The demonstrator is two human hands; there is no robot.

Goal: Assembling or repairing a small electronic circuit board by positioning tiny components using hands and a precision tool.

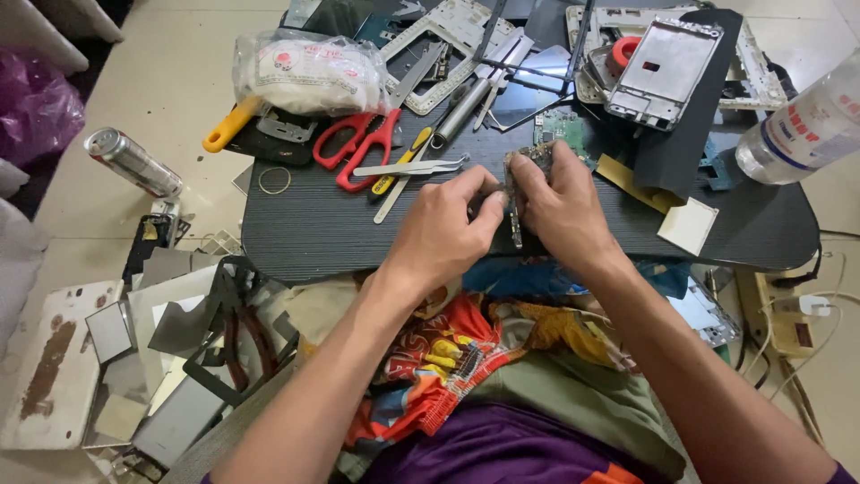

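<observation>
A small circuit board (518, 193) is gripped between both hands just above the near edge of the dark bench (313, 224), near its middle. The right hand (563, 208) is closed around the board's upper part, with the thumb and fingers clamped on it. The left hand (445, 224) is pinched narrow against the board's left edge; whether a small tool or part is held in that pinch cannot be told, as the fingertips hide it.

Several risks can be judged from this position. The board is held upright over the bench edge and the lap, so if the grip were loosened it could be dropped into the folds of the coloured cloth (448, 358) below, and any small part freed from it could be lost there. If too much force were applied by the pinching fingers, the thin board could be flexed or cracked, or a component torn off.

The bench is crowded just beyond the hands. The tweezers (410, 167), the red scissors (363, 143) and a yellow-handled tool (400, 163) lie just far of the left hand, and could be knocked by a sudden slip. A plastic bottle (806, 125) lies at the far right corner of the bench, well apart from the hands; whether it is sealed cannot be told. A metal phone frame (661, 64) lies farther back.
</observation>
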